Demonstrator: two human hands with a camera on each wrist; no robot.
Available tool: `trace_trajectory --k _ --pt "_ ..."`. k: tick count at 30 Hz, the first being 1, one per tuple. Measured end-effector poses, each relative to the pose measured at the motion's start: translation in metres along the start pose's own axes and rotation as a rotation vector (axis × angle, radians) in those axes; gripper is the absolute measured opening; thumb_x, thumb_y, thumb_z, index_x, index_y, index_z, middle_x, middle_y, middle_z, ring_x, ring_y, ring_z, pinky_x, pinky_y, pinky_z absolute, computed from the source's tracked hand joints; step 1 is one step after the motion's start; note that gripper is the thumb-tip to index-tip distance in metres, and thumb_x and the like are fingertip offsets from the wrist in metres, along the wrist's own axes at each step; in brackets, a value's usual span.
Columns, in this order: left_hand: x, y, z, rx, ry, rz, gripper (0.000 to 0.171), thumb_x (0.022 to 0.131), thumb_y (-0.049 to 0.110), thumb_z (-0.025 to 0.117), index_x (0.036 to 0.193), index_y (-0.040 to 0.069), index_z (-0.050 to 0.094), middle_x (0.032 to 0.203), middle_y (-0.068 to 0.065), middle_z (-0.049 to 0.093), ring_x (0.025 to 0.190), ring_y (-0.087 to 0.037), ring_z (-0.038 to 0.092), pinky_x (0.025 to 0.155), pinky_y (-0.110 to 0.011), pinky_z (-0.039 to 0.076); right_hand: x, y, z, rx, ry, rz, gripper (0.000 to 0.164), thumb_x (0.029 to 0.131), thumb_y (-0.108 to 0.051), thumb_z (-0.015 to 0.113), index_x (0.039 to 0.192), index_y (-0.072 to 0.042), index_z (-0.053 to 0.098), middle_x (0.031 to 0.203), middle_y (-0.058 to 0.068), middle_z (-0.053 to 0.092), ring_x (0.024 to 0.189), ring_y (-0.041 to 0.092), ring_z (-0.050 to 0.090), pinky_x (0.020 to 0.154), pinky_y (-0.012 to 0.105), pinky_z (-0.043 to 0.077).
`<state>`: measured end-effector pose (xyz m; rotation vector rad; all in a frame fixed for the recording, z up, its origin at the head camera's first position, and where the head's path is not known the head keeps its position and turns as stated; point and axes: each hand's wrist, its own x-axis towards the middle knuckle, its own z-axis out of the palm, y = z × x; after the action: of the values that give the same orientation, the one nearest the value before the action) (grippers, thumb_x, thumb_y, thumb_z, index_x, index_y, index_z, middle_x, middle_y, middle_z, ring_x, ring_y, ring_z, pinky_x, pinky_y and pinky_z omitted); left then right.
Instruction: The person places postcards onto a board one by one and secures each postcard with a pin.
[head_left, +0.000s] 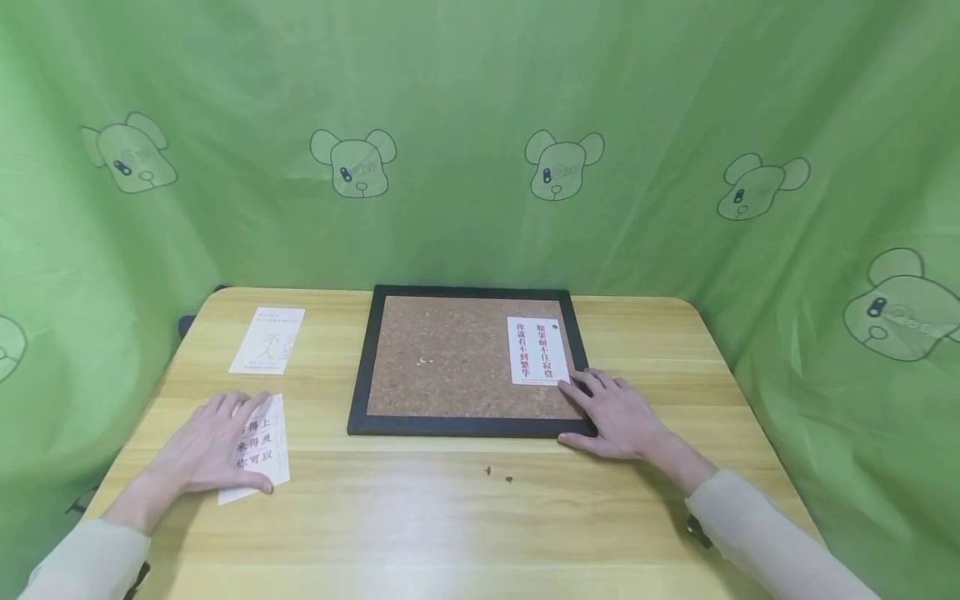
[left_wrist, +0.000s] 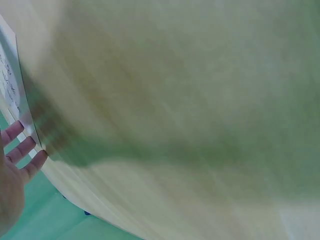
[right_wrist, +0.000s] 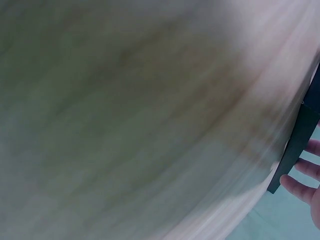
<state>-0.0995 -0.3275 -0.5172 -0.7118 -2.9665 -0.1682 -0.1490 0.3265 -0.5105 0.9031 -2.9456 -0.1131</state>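
Note:
My left hand (head_left: 213, 442) lies over a white card (head_left: 258, 450) with dark printed characters, its fingers spread and thumb near the card's lower right edge. In the left wrist view, straight fingers (left_wrist: 22, 147) show beside that card (left_wrist: 11, 80). My right hand (head_left: 618, 417) rests at the front right corner of a black-framed cork board (head_left: 442, 358), thumb by the front edge. Its fingertips touch near the lower right corner of a card with red characters (head_left: 536, 350), which has a dark pin at its top right. The right wrist view shows fingers against the frame (right_wrist: 295, 140).
Another white card (head_left: 267, 342) with pale print lies at the back left of the wooden table (head_left: 420, 525). Two small pins (head_left: 498, 475) lie in front of the board. White flecks (head_left: 425, 362) mark the cork. A green curtain (head_left: 465, 225) hangs behind the table.

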Motion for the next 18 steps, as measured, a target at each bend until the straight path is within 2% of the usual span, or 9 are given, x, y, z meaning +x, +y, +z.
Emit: trace_trajectory --k 13,18 --pt "0.004 0.0006 -0.0024 -0.028 -0.024 -0.04 0.149 0.047 0.099 0.075 0.155 0.001 0.043 0.119 -0.023 0.056 0.097 -0.029 0.055 0.081 -0.047 0.052 0.0002 0.0 -0.0012 0.006 -0.001 0.0 0.095 0.089 -0.086 0.053 0.159 -0.022 0.048 0.157 0.016 0.052 0.139 0.042 0.054 0.102 0.066 0.054" --pt "0.0043 0.0005 -0.0028 -0.019 -0.025 -0.04 0.147 0.049 0.098 0.074 0.155 0.0 0.044 0.12 -0.023 0.057 0.098 -0.029 0.055 0.083 -0.049 0.052 0.0005 0.0003 -0.0018 0.002 -0.003 -0.001 0.095 0.089 -0.085 0.054 0.159 -0.022 0.049 0.157 0.015 0.053 0.139 0.043 0.054 0.104 0.066 0.053"
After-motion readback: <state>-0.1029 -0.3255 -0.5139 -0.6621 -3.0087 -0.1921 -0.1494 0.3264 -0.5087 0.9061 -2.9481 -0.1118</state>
